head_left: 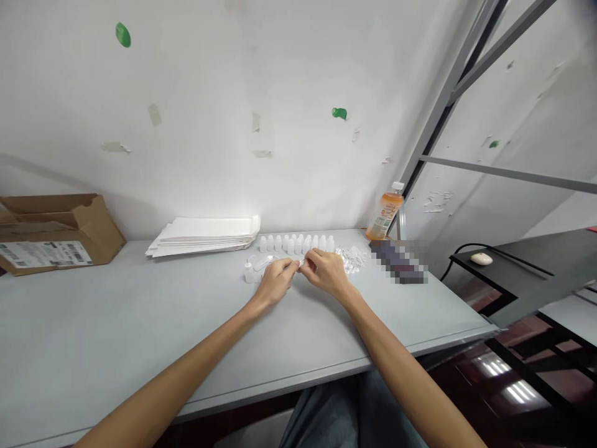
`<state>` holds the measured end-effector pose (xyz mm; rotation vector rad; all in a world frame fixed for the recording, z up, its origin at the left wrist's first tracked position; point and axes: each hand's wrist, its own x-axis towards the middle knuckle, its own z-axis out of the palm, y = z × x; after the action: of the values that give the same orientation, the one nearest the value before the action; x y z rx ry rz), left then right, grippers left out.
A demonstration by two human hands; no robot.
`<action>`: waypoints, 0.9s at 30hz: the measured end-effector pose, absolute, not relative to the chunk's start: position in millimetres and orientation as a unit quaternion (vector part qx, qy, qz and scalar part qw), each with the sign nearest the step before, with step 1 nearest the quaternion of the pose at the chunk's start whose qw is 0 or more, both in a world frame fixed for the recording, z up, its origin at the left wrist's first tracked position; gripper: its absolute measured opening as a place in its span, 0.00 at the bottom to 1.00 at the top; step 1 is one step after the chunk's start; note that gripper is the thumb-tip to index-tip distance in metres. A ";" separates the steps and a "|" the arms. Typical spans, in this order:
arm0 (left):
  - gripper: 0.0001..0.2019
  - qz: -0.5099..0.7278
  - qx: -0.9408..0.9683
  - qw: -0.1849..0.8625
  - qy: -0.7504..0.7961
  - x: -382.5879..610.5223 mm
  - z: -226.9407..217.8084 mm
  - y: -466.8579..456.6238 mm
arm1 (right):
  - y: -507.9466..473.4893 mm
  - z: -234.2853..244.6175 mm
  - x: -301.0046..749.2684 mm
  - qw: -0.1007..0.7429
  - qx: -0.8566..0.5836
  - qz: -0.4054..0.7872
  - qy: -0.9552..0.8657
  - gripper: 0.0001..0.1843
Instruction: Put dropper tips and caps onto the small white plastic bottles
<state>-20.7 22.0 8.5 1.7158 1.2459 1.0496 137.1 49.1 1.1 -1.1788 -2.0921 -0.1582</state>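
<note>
My left hand point(277, 281) and my right hand point(325, 271) meet above the grey table, fingertips pinched close together. Between them is a tiny whitish piece, too small to make out. Just behind my hands stand several small white squeeze bottles point(278, 243) in a row, partly hidden by my right hand. A single small bottle point(249, 272) with a thin tip stands left of my left hand. Clear plastic pieces point(262, 261) lie beside it. Right of my right hand a pile of small white and clear parts point(353, 259) is spread on the tabletop.
A stack of white envelopes or flat sheets point(205, 235) and an open cardboard box point(63, 233) sit at the left back. An orange drink bottle point(385, 211) leans near the metal frame, by a pixelated dark object point(398, 261). A white mouse point(481, 259) rests on the right-hand desk.
</note>
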 end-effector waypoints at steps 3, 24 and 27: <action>0.18 0.422 0.633 0.441 0.476 -22.1 9.9 22.4 | 50.2 2.2 138.7 0.365 -0.473 -0.071 -0.799 0.09; 0.15 0.394 0.732 0.249 0.497 -21.7 2.9 22.6 | 48.4 14.7 152.5 0.394 -0.448 0.053 -0.800 0.03; 0.15 0.389 0.725 0.211 0.529 -22.0 -0.6 24.7 | 49.6 15.5 152.6 0.403 -0.440 0.132 -0.792 0.09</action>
<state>-22.0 24.7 -0.6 2.0140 1.4690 1.0811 152.6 49.6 15.5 -1.1110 -2.0000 0.3327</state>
